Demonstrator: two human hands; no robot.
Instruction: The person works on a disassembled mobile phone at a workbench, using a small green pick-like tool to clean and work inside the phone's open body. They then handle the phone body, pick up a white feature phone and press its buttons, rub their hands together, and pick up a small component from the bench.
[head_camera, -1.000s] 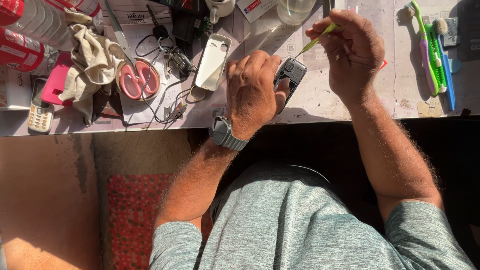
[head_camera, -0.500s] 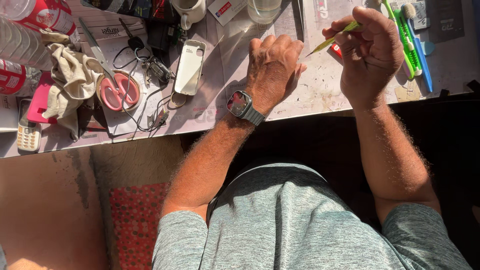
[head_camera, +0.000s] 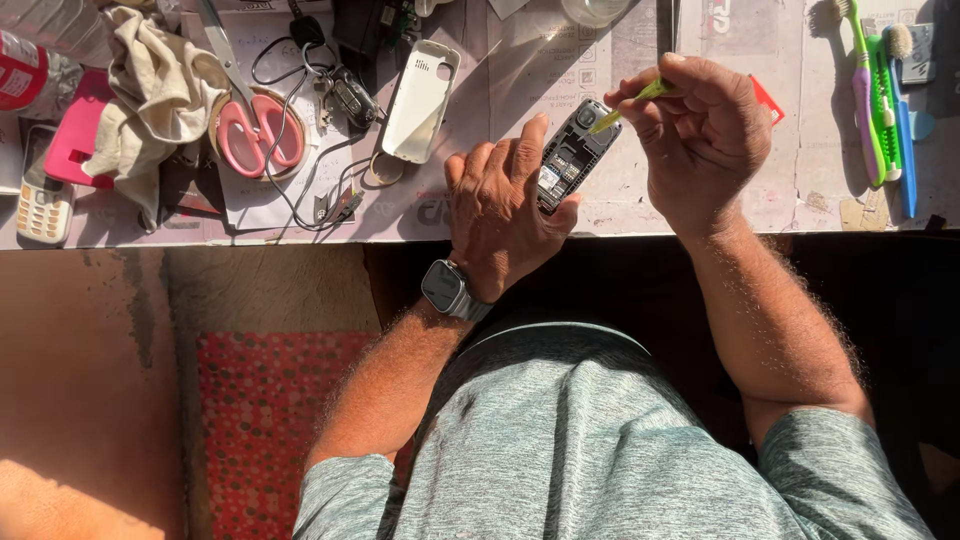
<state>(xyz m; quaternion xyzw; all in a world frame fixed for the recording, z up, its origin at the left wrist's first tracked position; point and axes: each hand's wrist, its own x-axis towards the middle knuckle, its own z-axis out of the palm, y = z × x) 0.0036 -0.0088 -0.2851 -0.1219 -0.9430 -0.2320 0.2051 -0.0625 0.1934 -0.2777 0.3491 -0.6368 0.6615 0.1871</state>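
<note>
**Opened phone under the green tool**

The left hand (head_camera: 500, 215) is pinning the phone (head_camera: 572, 155) flat on the surface (head_camera: 640, 205), fingers spread and lying along the phone's left edge rather than closing round it. The right hand (head_camera: 700, 140) is pinching a thin green tool (head_camera: 628, 104) tight between thumb and fingers, its tip sitting just over the phone's upper end. The phone is lying back-up with its insides bared, and a white cover (head_camera: 420, 100) is lying apart to the left, so the opening looks done; the inside work seems only under way. Scissors (head_camera: 255, 125), a cloth (head_camera: 150, 90) and toothbrushes (head_camera: 875, 100) are lying around
</note>
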